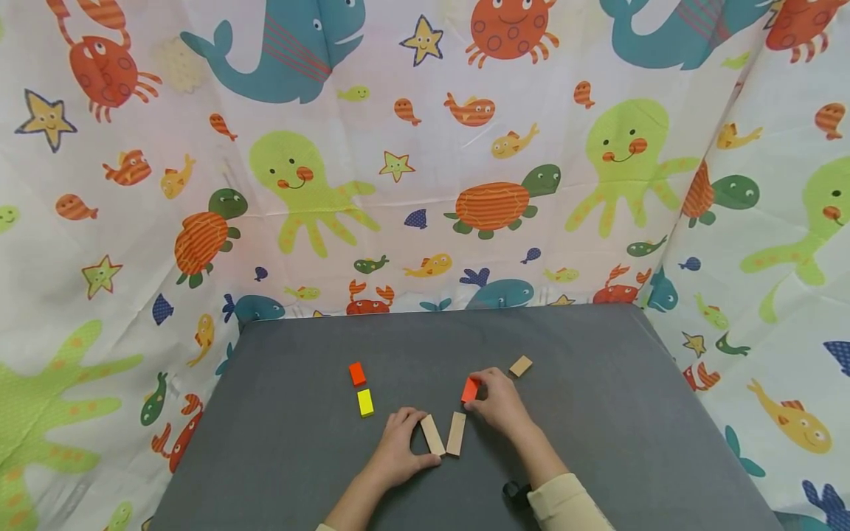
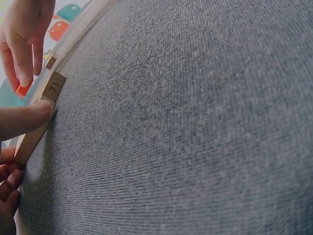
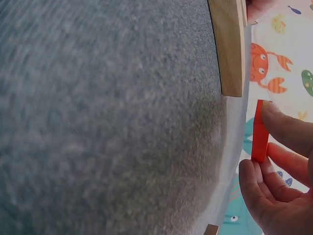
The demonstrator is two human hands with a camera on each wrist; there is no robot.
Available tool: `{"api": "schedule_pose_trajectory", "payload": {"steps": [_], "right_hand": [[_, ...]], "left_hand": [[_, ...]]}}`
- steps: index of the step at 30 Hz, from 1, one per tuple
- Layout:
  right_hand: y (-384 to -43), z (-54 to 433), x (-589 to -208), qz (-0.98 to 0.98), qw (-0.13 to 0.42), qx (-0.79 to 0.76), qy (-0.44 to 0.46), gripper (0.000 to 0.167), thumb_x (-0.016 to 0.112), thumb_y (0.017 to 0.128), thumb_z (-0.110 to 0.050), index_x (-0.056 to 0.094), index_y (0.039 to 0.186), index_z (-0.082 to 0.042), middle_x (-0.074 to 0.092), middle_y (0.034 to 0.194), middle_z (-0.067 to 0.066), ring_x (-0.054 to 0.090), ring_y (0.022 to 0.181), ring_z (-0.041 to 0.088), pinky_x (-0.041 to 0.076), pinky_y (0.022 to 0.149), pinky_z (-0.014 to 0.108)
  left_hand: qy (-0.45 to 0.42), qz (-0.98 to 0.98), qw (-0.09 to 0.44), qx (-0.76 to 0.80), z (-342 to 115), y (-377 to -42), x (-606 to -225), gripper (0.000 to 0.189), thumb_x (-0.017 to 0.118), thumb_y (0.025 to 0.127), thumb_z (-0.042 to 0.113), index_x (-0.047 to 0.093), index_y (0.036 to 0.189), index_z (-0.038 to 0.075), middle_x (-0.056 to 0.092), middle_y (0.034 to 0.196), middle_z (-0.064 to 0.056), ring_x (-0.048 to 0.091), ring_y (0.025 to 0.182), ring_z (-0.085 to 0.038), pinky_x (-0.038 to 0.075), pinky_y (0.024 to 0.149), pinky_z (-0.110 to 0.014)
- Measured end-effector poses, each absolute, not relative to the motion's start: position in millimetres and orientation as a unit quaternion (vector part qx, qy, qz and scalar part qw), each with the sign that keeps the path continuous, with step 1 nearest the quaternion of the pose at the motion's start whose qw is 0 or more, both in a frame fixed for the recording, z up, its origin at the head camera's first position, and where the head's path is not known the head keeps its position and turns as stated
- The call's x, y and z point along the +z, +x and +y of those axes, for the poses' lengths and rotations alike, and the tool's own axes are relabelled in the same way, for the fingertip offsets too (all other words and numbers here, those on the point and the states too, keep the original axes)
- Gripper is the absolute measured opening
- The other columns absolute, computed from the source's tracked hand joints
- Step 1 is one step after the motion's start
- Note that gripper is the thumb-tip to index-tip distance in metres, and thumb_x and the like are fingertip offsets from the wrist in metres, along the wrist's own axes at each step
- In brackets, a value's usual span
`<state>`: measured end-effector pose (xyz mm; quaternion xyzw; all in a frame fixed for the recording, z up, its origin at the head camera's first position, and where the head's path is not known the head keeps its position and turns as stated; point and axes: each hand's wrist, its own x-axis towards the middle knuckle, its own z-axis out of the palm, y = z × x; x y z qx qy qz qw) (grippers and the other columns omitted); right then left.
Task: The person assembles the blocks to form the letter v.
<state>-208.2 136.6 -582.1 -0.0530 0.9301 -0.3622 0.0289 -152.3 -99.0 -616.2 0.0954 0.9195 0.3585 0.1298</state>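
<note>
In the head view, two plain wooden blocks stand in a narrow V on the grey cloth. My left hand (image 1: pixel 398 446) holds the left wooden block (image 1: pixel 433 435) lengthwise, thumb at its near end and fingers at its far end. Beside it is the right wooden block (image 1: pixel 456 435), its near end close to the first; a wooden face (image 2: pixel 54 87) in the left wrist view bears the mark "71". Beyond this block, my right hand (image 1: pixel 502 402) pinches an orange-red block (image 3: pixel 260 132) between thumb and fingers, and the right wrist view shows it upright.
To the left lie another orange-red block (image 1: pixel 357 374) and a yellow block (image 1: pixel 366 403), end to end. A short wooden block (image 1: pixel 521 366) lies past my right hand. Near my right cuff is a black object (image 1: pixel 516 493). A sea-animal curtain (image 1: pixel 398 199) hangs behind the table.
</note>
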Motion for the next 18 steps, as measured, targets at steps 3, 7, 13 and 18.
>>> {"api": "schedule_pose_trajectory", "payload": {"steps": [3, 7, 13, 18], "right_hand": [[-208.1, 136.0, -583.0, 0.929, 0.032, -0.365, -0.059, 0.055, 0.089, 0.076, -0.016, 0.069, 0.127, -0.007, 0.061, 0.122, 0.01, 0.06, 0.097, 0.023, 0.053, 0.083, 0.042], [-209.0, 133.5, -584.4, 0.927, 0.039, -0.369, -0.06, 0.056, 0.089, 0.077, -0.017, 0.068, 0.128, -0.008, 0.061, 0.124, 0.01, 0.06, 0.1, 0.023, 0.052, 0.084, 0.042], [-210.7, 131.4, -587.2, 0.923, 0.05, -0.375, -0.064, 0.057, 0.089, 0.077, -0.018, 0.068, 0.128, -0.007, 0.061, 0.125, 0.01, 0.06, 0.101, 0.023, 0.053, 0.085, 0.043], [-209.6, 130.7, -589.1, 0.923, 0.052, -0.374, -0.072, 0.056, 0.09, 0.076, -0.016, 0.068, 0.127, -0.007, 0.061, 0.124, 0.01, 0.059, 0.098, 0.022, 0.053, 0.084, 0.042]], "left_hand": [[0.095, 0.92, 0.13, 0.358, -98.6, -152.6, -615.8, 0.08, 0.089, 0.073, 0.046, 0.056, 0.14, 0.015, 0.049, 0.14, -0.005, 0.043, 0.128, -0.028, 0.044, 0.105, -0.055], [0.098, 0.92, 0.128, 0.358, -98.7, -152.4, -614.9, 0.08, 0.089, 0.073, 0.045, 0.056, 0.14, 0.015, 0.049, 0.139, -0.005, 0.043, 0.127, -0.028, 0.044, 0.104, -0.055], [0.102, 0.921, 0.129, 0.354, -98.5, -152.0, -615.1, 0.081, 0.09, 0.072, 0.044, 0.056, 0.139, 0.013, 0.049, 0.138, -0.006, 0.044, 0.126, -0.029, 0.044, 0.104, -0.055], [0.105, 0.919, 0.127, 0.357, -98.9, -151.9, -615.9, 0.081, 0.09, 0.072, 0.045, 0.056, 0.139, 0.013, 0.05, 0.138, -0.006, 0.044, 0.125, -0.028, 0.044, 0.103, -0.055]]}}
